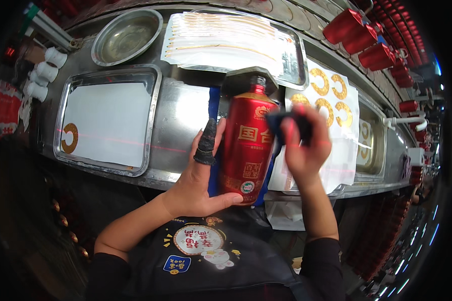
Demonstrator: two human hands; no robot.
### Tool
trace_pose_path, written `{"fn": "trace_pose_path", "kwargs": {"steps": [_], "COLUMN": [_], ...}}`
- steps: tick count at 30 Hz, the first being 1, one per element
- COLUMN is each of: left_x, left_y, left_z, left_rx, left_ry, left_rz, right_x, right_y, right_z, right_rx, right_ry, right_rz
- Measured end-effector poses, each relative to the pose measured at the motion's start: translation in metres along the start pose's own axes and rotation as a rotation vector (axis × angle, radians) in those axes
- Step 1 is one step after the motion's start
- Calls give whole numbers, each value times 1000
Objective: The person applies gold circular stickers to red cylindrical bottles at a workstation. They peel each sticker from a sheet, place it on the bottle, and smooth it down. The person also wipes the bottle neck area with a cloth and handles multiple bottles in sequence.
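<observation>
A red bottle (250,138) with gold lettering and a dark threaded neck lies with its neck pointing away, over a blue cloth (214,173). My left hand (198,183) grips its left side and lower end, thumb across the base. A black cover wraps one finger. Beside the bottle's upper right side is my right hand (309,145), closed around a dark flat-edged thing (277,123). Motion blurs that hand, and I cannot make out the thing's kind or whether it touches the bottle. A dark angular metal piece (234,83) stands behind the neck.
To the left, a metal tray (153,120) holds white paper with one gold C-shaped decal (70,138). Behind sit a metal bowl (98,50) and sheets with gold strips (221,42). White sheets with several gold decals (344,114) and a sink (381,150) are at right.
</observation>
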State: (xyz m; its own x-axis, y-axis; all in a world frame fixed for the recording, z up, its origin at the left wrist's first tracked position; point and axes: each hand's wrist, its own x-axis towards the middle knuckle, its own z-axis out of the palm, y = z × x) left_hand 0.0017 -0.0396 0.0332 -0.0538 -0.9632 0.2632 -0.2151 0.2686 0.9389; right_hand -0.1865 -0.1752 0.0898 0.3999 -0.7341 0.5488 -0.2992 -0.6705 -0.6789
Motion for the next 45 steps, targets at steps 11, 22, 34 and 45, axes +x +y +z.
{"fn": "trace_pose_path", "kwargs": {"steps": [11,22,34,45], "left_x": [20,-3,-24,-22], "left_y": [10,-2,5,18], "left_z": [-14,-24,-15,-27], "left_rx": [503,415,120,290], "left_ry": [14,182,223,-117], "left_rz": [-11,-115,-114,-31], "right_x": [24,7,29,-51], "right_y": [4,-17,-11,-12], "right_z": [-7,1,4,-20], "right_rx": [-50,-300,-226,-151], "right_ry": [59,-261,-140,-258], "right_rz": [-38,-593,-385,-381]}}
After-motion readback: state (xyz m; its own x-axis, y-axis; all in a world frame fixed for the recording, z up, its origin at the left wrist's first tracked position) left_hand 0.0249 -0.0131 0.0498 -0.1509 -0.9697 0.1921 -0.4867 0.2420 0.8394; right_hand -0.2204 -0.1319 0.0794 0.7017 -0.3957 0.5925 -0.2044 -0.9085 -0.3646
